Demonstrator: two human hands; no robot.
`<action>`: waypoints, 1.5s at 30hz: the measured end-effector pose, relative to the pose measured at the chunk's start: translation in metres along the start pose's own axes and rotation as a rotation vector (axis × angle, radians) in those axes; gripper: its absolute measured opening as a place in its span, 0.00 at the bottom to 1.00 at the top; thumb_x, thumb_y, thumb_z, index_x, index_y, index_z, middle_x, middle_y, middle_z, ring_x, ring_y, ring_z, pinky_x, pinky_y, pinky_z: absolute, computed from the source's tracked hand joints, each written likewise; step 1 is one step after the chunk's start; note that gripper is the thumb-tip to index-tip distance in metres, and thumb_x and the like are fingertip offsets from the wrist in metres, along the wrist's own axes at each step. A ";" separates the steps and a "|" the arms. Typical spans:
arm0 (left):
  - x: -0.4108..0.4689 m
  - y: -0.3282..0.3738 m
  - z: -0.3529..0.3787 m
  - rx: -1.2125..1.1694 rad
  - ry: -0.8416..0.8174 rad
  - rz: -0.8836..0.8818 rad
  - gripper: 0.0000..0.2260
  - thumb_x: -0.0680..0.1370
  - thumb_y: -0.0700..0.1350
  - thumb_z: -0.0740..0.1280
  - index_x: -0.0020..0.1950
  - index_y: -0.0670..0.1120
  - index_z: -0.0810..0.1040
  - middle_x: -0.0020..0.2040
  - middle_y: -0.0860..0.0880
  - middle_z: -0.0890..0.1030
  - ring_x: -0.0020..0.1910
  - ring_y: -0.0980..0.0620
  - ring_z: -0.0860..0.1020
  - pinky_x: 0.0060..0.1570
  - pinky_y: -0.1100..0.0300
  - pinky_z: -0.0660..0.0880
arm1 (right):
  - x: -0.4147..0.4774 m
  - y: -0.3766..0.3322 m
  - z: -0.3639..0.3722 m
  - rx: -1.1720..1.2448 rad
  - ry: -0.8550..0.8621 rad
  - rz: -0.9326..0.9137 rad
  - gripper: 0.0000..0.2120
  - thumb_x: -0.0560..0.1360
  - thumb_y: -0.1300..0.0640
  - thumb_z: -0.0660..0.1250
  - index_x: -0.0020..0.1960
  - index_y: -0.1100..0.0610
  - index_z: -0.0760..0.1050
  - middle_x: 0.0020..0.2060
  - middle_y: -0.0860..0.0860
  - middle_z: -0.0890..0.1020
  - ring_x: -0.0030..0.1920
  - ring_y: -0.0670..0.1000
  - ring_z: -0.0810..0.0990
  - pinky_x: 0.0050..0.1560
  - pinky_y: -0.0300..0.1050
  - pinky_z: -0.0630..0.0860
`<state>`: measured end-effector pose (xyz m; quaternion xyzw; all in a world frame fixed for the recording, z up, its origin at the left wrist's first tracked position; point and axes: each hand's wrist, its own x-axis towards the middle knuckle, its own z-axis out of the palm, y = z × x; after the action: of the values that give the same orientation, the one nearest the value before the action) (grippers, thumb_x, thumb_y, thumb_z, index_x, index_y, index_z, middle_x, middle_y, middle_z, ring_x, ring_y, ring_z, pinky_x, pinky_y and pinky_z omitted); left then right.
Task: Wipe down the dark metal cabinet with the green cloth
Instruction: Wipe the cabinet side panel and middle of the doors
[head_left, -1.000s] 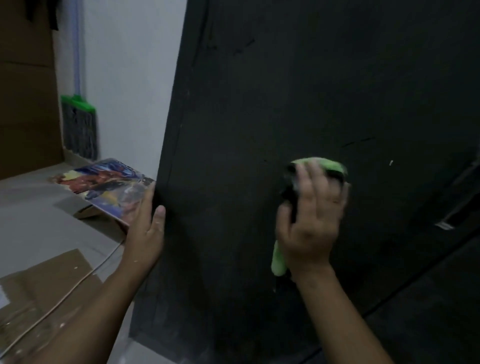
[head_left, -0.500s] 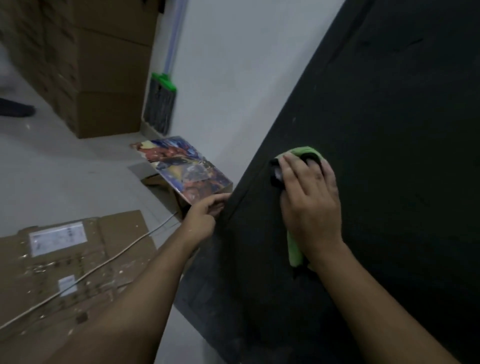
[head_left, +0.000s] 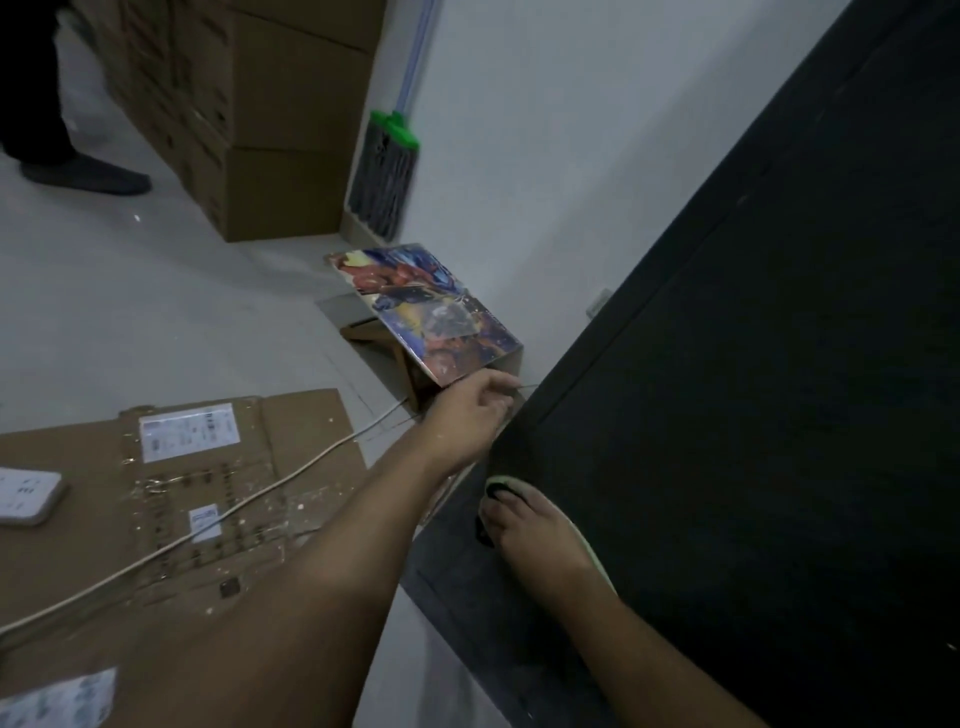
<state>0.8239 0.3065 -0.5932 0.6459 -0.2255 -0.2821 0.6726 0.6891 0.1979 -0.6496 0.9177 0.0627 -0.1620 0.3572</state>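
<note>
Head view: right hand (head_left: 535, 540) lay flat, fingers straight, pressing the green cloth (head_left: 592, 552) against the dark cabinet (head_left: 753, 415) near its left edge. Only a pale rim of cloth showed along the hand's right side. Left hand (head_left: 467, 415) sat just up-left of the right, at the cabinet's edge, fingers curled; whether it gripped anything could not be told.

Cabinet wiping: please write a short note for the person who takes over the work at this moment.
Left hand: at the left edge of the cabinet, fingers curled; a grip cannot be confirmed.
Right hand: flat fingers press the green cloth on the cabinet face, near that edge, low down.
Done: wiping is under way; the cleaned area cannot be judged.
Left: probably most of the dark face to the right.
</note>
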 end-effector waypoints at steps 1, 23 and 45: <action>0.000 -0.002 0.004 0.028 -0.042 0.026 0.12 0.82 0.39 0.60 0.60 0.53 0.77 0.58 0.53 0.78 0.59 0.57 0.75 0.60 0.57 0.73 | -0.002 0.000 0.002 0.006 -0.009 -0.010 0.24 0.72 0.56 0.53 0.56 0.54 0.85 0.55 0.48 0.85 0.58 0.48 0.82 0.77 0.49 0.48; -0.002 -0.018 0.004 0.102 -0.142 0.053 0.17 0.82 0.38 0.58 0.65 0.57 0.73 0.63 0.53 0.75 0.64 0.55 0.73 0.62 0.51 0.73 | -0.035 -0.031 0.044 0.007 -0.010 0.036 0.32 0.76 0.60 0.56 0.80 0.59 0.58 0.80 0.54 0.58 0.77 0.53 0.62 0.75 0.58 0.28; -0.070 -0.004 0.110 0.507 0.175 0.403 0.36 0.73 0.35 0.70 0.77 0.48 0.57 0.74 0.41 0.55 0.74 0.41 0.57 0.74 0.50 0.57 | -0.164 0.024 0.033 0.053 0.337 0.368 0.22 0.79 0.58 0.54 0.70 0.56 0.75 0.69 0.51 0.77 0.64 0.51 0.77 0.77 0.51 0.55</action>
<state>0.6983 0.2724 -0.5855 0.7567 -0.3531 -0.0216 0.5497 0.5322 0.1575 -0.6013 0.9367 -0.0513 0.0595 0.3411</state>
